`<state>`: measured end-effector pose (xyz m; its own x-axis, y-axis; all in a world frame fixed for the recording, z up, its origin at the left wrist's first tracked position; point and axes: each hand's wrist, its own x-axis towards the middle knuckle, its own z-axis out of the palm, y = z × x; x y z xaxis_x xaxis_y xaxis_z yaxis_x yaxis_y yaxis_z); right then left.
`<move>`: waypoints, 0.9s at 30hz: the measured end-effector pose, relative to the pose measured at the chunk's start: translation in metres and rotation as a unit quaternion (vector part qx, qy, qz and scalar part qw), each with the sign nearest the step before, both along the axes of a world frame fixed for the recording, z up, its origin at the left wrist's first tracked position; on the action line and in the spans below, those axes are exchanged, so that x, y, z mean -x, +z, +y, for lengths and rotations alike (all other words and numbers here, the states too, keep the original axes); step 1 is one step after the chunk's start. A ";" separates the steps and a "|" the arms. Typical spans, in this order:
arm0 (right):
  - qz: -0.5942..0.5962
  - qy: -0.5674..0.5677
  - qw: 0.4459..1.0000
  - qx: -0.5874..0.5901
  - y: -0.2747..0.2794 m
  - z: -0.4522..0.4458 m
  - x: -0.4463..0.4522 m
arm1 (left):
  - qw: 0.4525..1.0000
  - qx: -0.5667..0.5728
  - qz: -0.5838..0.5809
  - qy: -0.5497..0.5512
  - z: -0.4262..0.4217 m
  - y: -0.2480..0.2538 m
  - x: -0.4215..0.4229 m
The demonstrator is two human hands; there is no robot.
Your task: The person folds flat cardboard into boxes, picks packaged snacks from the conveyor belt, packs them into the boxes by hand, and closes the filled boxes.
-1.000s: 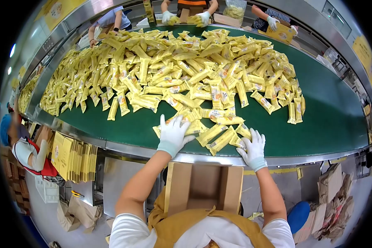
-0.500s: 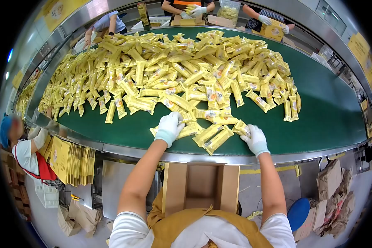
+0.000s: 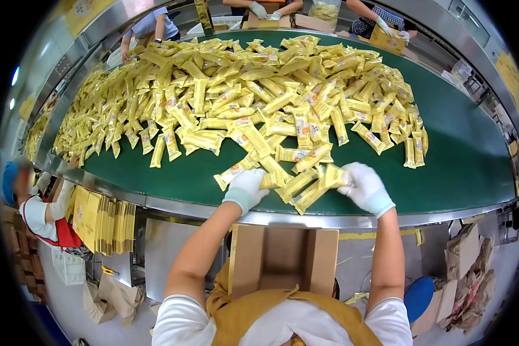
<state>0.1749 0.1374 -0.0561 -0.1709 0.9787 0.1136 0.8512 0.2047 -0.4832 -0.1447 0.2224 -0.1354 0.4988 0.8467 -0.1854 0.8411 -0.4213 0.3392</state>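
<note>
A large heap of yellow wrapped packets (image 3: 242,92) lies on the green belt (image 3: 455,155). My left hand (image 3: 247,189), in a white glove, is closed on a packet (image 3: 271,180) at the near side of the heap. To its right, my right hand (image 3: 364,188), gloved too, pinches another packet (image 3: 331,176), which is slightly blurred. More loose packets (image 3: 308,196) lie between the two hands. An open cardboard box (image 3: 285,254), with its bottom visible, stands below the belt's metal edge, against my apron.
Co-workers' gloved hands (image 3: 266,11) are across the belt, one pair beside a yellow box (image 3: 386,40). At left, a person in a red apron (image 3: 66,230) stands by stacked flat cartons (image 3: 106,222). A blue stool (image 3: 418,300) and brown paper (image 3: 473,277) are at right.
My left hand has moved right and closed on a packet. My right hand has lifted a packet and turned it inward. Across the belt, the co-workers' hands have shifted.
</note>
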 end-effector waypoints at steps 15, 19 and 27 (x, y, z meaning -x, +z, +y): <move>-0.202 0.161 0.966 -0.030 -0.071 0.020 0.048 | 0.974 -0.100 0.165 0.119 0.037 0.016 0.026; -0.217 0.097 0.956 -0.172 -0.075 0.004 0.033 | 0.955 -0.268 0.126 0.029 0.040 -0.014 0.066; -0.135 0.107 0.979 -0.112 -0.079 -0.039 0.018 | 0.967 -0.215 0.134 0.002 0.014 -0.012 0.070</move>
<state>0.1567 0.0982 -0.1349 -0.4224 0.8730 0.2437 0.8676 0.4673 -0.1700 -0.2151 0.2361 -0.1479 0.4785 0.8759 0.0623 0.8763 -0.4718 -0.0971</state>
